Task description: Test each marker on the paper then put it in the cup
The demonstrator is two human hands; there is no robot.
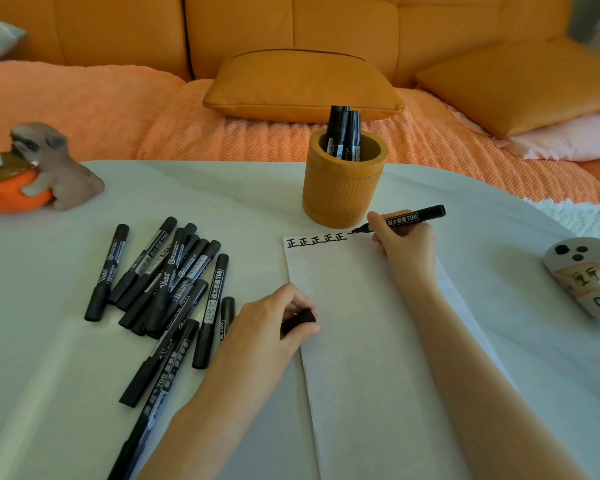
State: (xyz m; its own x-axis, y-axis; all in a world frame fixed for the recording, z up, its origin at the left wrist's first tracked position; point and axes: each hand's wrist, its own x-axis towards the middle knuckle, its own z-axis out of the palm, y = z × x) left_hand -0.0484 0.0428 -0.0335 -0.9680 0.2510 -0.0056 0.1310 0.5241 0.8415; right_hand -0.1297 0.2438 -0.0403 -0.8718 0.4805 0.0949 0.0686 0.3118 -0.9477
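The right hand (404, 244) grips a marker (413, 216) labelled 超大容量700, lying left-right, tip pointing left at the top of the paper (354, 323) beside written 正 marks; the left hand (271, 327) pinches a black cap (298, 321).

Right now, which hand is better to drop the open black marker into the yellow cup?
Right hand: it grips the uncapped black marker beside the yellow bamboo cup. Left hand holds only the black cap.
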